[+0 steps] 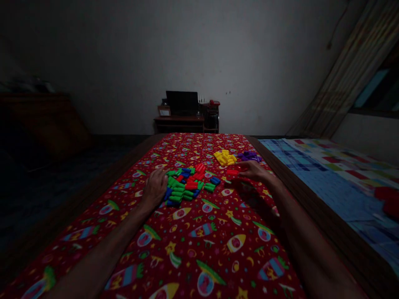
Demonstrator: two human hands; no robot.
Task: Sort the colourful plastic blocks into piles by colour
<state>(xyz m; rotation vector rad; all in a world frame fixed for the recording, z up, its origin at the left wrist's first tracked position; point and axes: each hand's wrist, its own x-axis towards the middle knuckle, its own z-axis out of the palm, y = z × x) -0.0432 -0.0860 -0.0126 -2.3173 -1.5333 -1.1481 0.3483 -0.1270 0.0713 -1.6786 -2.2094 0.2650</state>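
Note:
A mixed heap of small plastic pieces (pixel 183 187), green, blue and red, lies on the red patterned cloth (pixel 199 232). At its left edge rests my left hand (pixel 156 182), fingers loosely spread and touching the green pieces, with nothing seen in its grasp. My right hand (pixel 254 171) is farther right, thumb and forefinger around a small red plastic piece partly hidden by the fingers. Just left of those fingertips is another red piece (pixel 232 172). Beyond the hand are a pile of yellow pieces (pixel 225 158) and a pile of purple pieces (pixel 250 156).
A blue piece (pixel 215 180) and a green piece (pixel 210 187) lie at the heap's right side. A dark monitor (pixel 182 102) stands on a desk by the wall. To the right is a checkered sheet (pixel 318 174); a wooden cabinet (pixel 46 120) stands left.

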